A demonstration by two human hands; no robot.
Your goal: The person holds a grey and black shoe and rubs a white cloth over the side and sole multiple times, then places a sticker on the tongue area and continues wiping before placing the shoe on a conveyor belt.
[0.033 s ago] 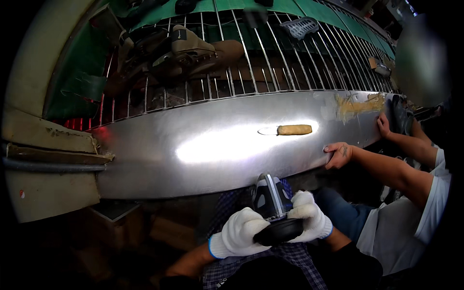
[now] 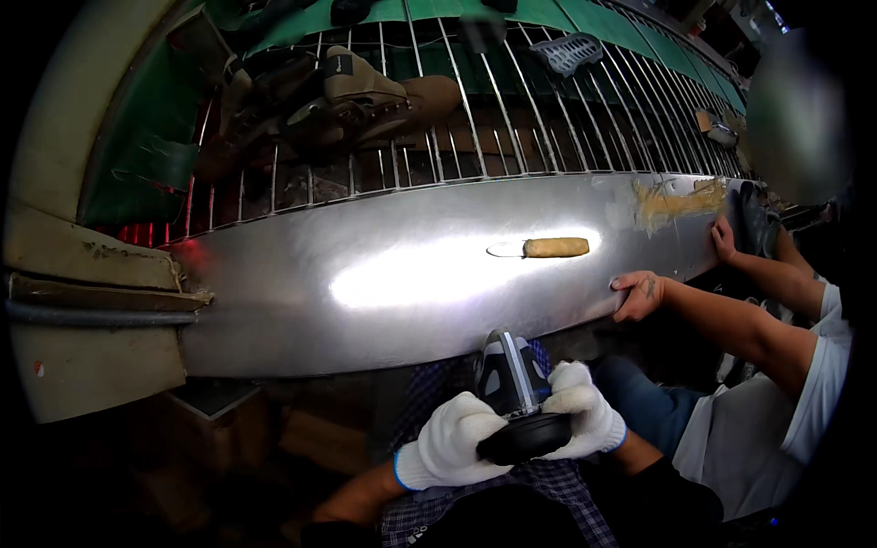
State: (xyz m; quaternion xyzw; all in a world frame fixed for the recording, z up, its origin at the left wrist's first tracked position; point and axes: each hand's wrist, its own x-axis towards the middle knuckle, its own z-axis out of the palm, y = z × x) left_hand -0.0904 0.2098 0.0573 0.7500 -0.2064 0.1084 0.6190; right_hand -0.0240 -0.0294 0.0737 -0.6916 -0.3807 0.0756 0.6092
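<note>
Both of my hands wear white knitted gloves with blue cuff edges, and together they hold a dark shoe (image 2: 498, 388) at the near edge of the metal bench. The shoe has grey patches, a pale stripe along its middle and a thick black rubber end facing me. My left hand (image 2: 454, 440) is closed on the left side of that black end, and my right hand (image 2: 585, 411) grips its right side. The fingertips are partly hidden behind the shoe. Beyond it, on the bench, lies a short knife (image 2: 557, 247) with a tan wrapped handle, its blade pointing left.
The metal bench (image 2: 274, 320) borders a rack of metal bars (image 2: 512, 119). On the rack lie brown boots (image 2: 384, 105) and a grey sole-like piece (image 2: 568, 55). At right, a co-worker's hand (image 2: 637, 294) rests on the bench edge. A cream machine housing (image 2: 96, 352) stands left.
</note>
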